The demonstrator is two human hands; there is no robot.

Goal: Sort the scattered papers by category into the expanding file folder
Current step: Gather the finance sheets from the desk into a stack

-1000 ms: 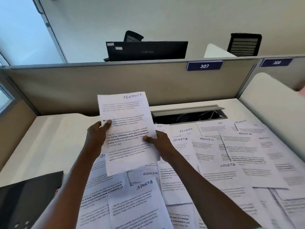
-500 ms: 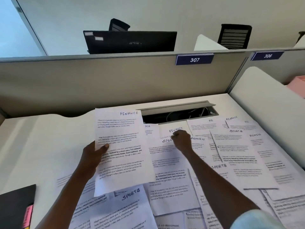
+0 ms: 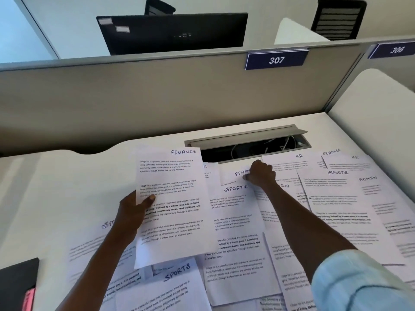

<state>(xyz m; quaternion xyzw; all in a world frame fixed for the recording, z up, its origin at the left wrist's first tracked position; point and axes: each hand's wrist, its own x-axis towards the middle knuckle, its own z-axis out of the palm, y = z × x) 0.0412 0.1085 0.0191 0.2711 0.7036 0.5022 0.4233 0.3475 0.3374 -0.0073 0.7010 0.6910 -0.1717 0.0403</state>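
My left hand [image 3: 132, 212] grips the left edge of a FINANCE sheet [image 3: 173, 207], thumb on top, holding it above the desk. My right hand [image 3: 260, 173] reaches far forward and pinches the top of a second FINANCE sheet [image 3: 233, 173] that lies partly under a SPORTS sheet [image 3: 235, 221]. Several more sheets marked HR [image 3: 289, 162], SPORTS [image 3: 336, 198] and ADMIN [image 3: 372, 189] overlap across the white desk. A black corner with a pink tab at the bottom left may be the expanding file folder [image 3: 18, 281]; most of it is out of frame.
An open cable tray [image 3: 247, 142] with wires sits in the desk just beyond my right hand. A grey partition [image 3: 157, 97] labelled 307 closes the far side, and a white side panel [image 3: 370, 113] stands at the right. Bare desk surface [image 3: 56, 187] lies left of the papers.
My right hand has let go of the held FINANCE sheet and reached forward to a second FINANCE sheet on the desk. My left hand alone now holds the first sheet, lower than before.
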